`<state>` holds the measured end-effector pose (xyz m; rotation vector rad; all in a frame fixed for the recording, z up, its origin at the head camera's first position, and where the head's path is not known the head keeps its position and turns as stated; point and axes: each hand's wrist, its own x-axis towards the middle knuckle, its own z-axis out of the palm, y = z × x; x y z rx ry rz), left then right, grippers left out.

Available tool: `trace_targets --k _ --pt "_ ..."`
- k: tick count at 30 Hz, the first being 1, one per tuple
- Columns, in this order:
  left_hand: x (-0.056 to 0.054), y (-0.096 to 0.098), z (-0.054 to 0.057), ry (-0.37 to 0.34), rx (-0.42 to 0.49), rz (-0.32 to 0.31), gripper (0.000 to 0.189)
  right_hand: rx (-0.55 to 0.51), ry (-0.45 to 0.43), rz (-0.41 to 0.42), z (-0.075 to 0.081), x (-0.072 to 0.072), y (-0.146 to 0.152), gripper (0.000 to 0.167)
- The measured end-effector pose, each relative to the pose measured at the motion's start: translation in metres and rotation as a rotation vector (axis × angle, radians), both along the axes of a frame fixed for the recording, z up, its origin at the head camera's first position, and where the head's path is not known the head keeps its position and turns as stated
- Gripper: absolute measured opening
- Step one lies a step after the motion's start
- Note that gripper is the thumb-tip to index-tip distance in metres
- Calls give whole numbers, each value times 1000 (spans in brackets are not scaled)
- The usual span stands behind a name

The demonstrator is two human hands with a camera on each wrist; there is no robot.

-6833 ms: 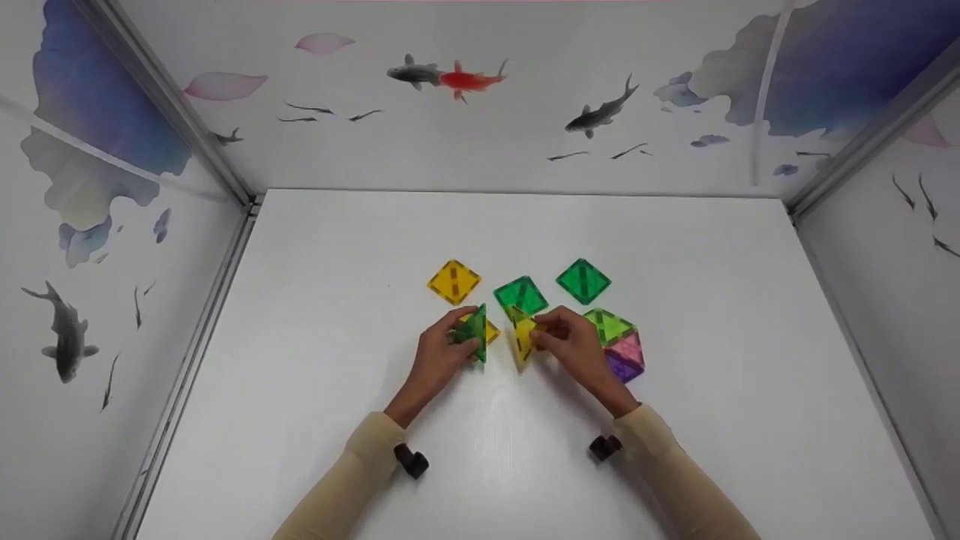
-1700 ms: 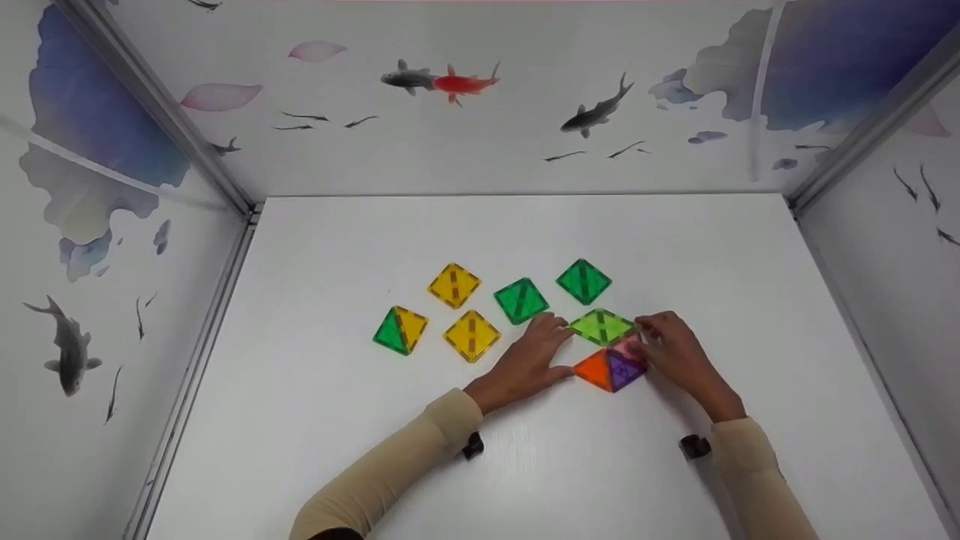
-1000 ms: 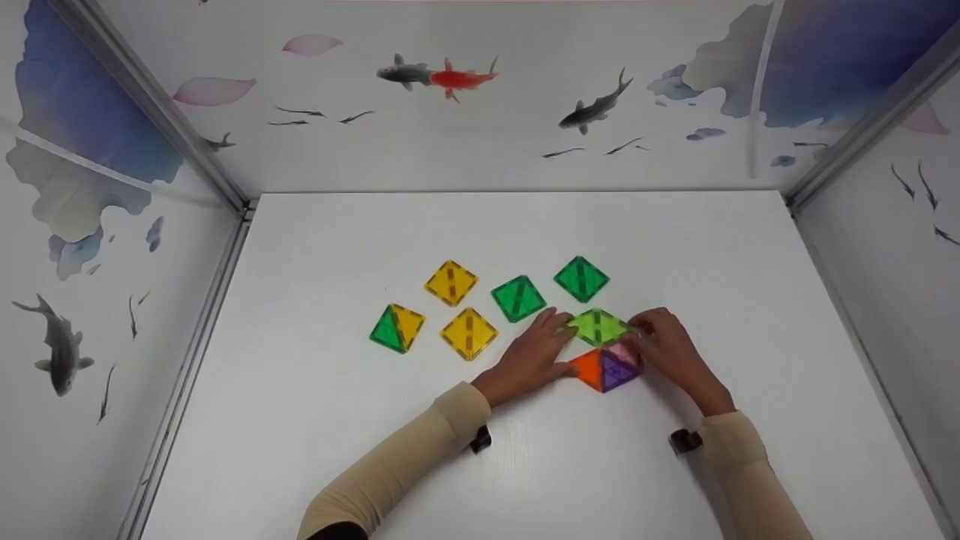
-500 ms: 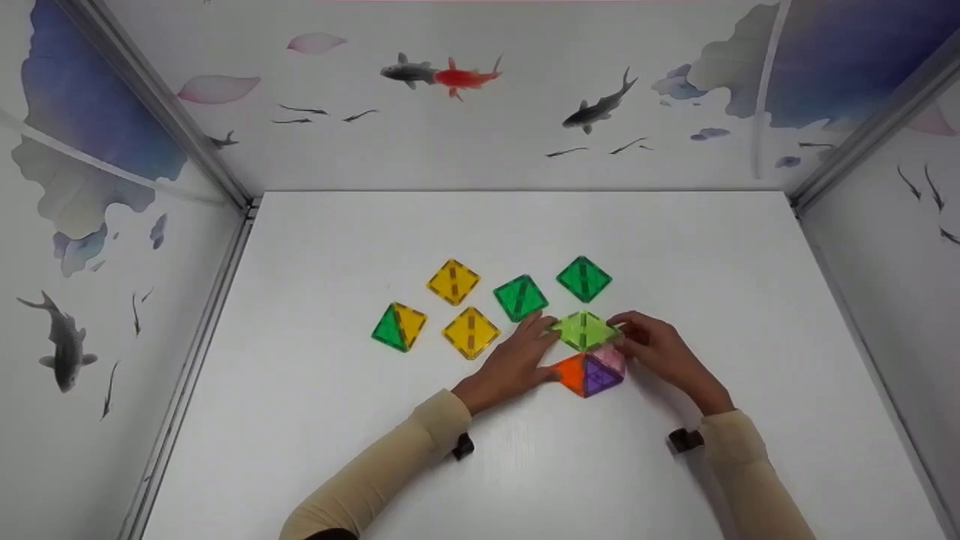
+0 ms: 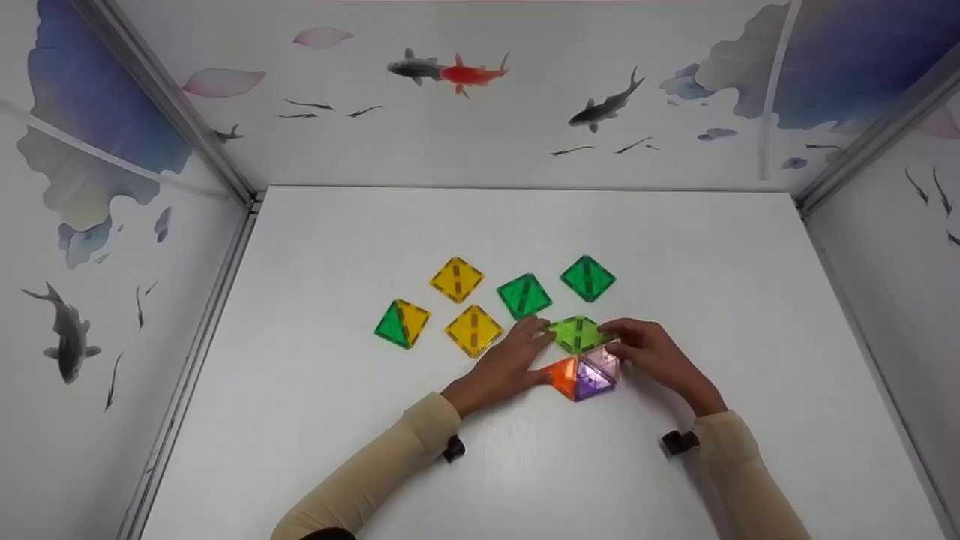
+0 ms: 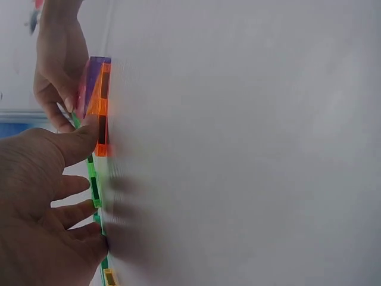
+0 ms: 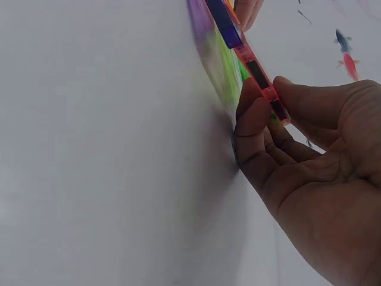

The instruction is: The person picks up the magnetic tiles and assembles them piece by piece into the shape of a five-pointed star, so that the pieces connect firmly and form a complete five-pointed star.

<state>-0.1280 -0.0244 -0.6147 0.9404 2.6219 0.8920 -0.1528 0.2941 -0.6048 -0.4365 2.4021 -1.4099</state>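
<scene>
Translucent magnetic tiles lie before me. My right hand (image 5: 660,356) pinches the pink tile (image 7: 257,74) between thumb and forefinger; its right end is raised off the table in the right wrist view. Joined with it are a purple tile (image 5: 594,379), an orange triangle (image 5: 561,376) and a lime diamond (image 5: 576,334) of two triangles. My left hand (image 5: 499,367) lies at the cluster's left side, fingers spread. Its thumb touches the orange triangle's edge, while the other fingers lie near the lime diamond's left corner.
Further left are two yellow diamonds (image 5: 457,280) and a half-green, half-yellow diamond (image 5: 403,324). Two dark green diamonds (image 5: 588,278) lie behind the cluster, one close to my left fingertips. The white table (image 5: 337,240) is walled in by printed panels (image 5: 510,135) on three sides.
The green and yellow triangles I held have become a diamond at the left. An orange triangle now shows in the cluster, which has slid left with both hands and tilted up at its right.
</scene>
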Motion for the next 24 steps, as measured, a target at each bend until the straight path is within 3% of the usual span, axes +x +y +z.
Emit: trace_targets --k 4,13,17,24 --pt "1 -4 0 -6 39 9 78 -59 -9 -14 -2 1 -3 32" --pt "-1 -5 -4 53 130 37 67 -195 6 -57 -10 1 -8 37" --pt "-1 -7 -3 48 135 47 66 -221 2 -57 -13 0 -11 35" --pt "-3 -6 -4 28 107 92 55 -202 92 -41 -17 -3 -16 32"
